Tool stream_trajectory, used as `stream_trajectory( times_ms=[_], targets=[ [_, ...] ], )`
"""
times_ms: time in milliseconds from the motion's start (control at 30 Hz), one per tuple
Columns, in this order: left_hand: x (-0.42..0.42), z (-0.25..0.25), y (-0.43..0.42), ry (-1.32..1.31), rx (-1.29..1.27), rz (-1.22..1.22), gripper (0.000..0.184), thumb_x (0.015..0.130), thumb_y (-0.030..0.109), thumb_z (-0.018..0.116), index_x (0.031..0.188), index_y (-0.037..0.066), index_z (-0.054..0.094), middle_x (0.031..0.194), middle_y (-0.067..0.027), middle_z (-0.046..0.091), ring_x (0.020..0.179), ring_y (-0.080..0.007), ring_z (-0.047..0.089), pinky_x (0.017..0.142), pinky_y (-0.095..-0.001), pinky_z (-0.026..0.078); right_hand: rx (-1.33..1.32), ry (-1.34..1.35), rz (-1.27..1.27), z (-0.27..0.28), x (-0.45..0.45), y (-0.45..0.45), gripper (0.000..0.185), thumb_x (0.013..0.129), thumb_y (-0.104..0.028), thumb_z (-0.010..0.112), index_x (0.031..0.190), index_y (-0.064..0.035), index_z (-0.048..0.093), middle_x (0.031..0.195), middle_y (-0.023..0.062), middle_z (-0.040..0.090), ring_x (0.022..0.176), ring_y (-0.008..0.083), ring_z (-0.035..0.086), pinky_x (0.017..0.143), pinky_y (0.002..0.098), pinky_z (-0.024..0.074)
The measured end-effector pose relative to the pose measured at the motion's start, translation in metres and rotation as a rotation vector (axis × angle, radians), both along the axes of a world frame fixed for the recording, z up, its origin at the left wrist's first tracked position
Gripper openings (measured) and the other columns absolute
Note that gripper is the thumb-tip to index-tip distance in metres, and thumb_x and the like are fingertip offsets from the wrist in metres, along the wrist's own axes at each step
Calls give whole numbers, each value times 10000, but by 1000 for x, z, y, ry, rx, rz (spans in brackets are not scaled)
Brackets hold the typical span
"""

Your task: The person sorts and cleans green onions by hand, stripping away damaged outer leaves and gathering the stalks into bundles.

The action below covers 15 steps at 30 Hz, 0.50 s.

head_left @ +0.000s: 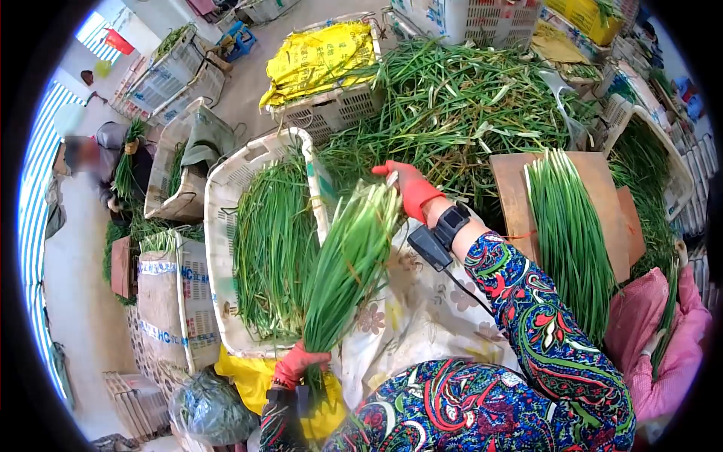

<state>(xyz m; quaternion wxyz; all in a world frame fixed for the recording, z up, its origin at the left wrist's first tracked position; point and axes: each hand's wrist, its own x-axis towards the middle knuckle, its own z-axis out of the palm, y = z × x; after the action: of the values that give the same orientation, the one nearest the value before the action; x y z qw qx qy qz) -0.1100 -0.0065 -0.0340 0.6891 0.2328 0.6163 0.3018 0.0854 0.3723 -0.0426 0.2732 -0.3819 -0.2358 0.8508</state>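
A bundle of garlic chives (350, 260) slants across in front of me, white stem ends up and green leaves down. My left hand (301, 365), in a red glove, is closed round its lower leafy end. At the top, my right hand (413, 190), also red-gloved, is closed on the pale stem ends, with one finger stretched out past them. Behind the bundle stands a white plastic crate (218, 301) with garlic chives (275, 245) laid lengthwise in it. To the right, another garlic chive bundle (572, 233) rests on a brown board (516, 188).
A large heap of loose chives (467, 105) lies ahead. A yellow sack (324, 60) covers a crate behind. At left, a person (120, 162) holds a bundle; a pink-sleeved person (640, 316) sits close on my right. A flowered cloth (414, 316) lies before me.
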Motion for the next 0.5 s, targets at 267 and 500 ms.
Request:
stream_trajectory(
  times_ms=[267, 500],
  targets=[
    [-2, -31, -6, -221, -62, 175, 213, 710, 48, 652, 885, 14, 536, 670, -81, 552, 551, -183, 518, 527, -289, 416, 113, 54, -233, 30, 20, 82, 292, 903, -232, 410, 1061, -21, 537, 552, -105, 325, 434, 34, 306, 415, 202, 227],
    [-2, -23, -5, -148, -93, 163, 197, 707, 61, 656, 865, 21, 546, 677, -67, 555, 553, -168, 520, 530, -277, 416, 325, 370, -555, 103, 137, 174, 280, 927, -134, 351, 1132, -3, 489, 532, -81, 320, 432, 38, 301, 406, 185, 245]
  ],
)
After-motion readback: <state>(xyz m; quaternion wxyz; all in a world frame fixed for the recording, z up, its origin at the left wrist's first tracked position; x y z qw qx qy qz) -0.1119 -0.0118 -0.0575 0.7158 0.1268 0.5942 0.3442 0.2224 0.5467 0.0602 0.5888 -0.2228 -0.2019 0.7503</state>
